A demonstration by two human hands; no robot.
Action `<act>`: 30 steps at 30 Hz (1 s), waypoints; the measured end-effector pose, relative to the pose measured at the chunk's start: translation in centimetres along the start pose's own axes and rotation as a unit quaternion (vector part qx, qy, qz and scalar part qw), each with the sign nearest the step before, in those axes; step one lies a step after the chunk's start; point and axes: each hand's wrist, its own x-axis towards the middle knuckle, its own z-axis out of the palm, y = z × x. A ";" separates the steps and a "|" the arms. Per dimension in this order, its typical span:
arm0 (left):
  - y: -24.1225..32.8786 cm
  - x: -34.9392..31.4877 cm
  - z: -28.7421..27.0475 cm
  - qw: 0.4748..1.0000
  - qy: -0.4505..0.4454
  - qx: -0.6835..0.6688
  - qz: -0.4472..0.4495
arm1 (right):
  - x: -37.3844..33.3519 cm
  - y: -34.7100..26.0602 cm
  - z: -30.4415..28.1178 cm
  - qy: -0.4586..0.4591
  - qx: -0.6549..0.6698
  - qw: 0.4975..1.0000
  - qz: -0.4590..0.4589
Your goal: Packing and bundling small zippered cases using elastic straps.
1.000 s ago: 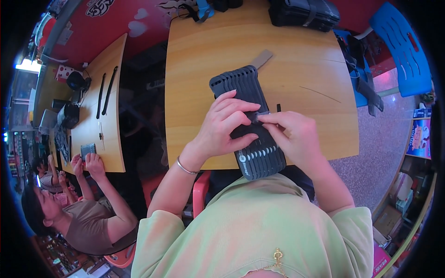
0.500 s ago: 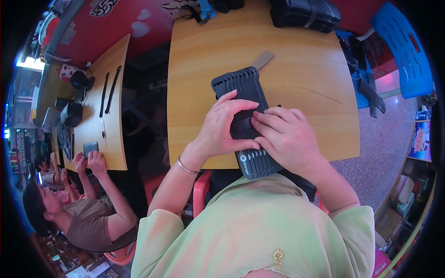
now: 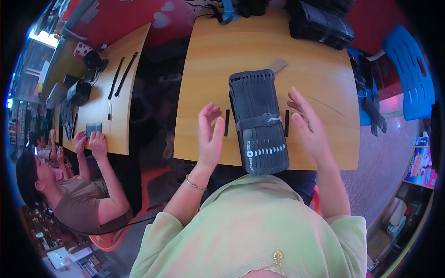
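A stack of flat black straps [image 3: 255, 99], with holes along its far end, lies lengthwise on the wooden table, its near end by my body. Around its middle runs a black band [image 3: 252, 123]. To the left of the stack my left hand [image 3: 211, 134] hovers, fingers apart and holding nothing. My right hand [image 3: 309, 125] is raised on the other side, also spread and holding nothing. Neither hand touches the stack. One narrow black strip [image 3: 227, 123] lies between the stack and my left hand; a second black strip [image 3: 287, 123] lies on the right.
Beyond the stack lies a small brown flat piece [image 3: 279, 66]. Dark banded bundles [image 3: 322, 25] sit at the table's far right corner, near a blue chair [image 3: 410, 74]. To the left, a co-worker handles a small dark item [image 3: 94, 127] at another table [image 3: 121, 106].
Both hands have let go of the black stack and moved apart to either side. The band around it and the two side strips now show. The whole view has shifted slightly.
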 end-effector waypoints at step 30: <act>-3.5 -0.8 5.0 0.995 -0.087 -0.030 0.026 | 2.5 -3.2 5.2 -0.072 0.107 0.987 0.101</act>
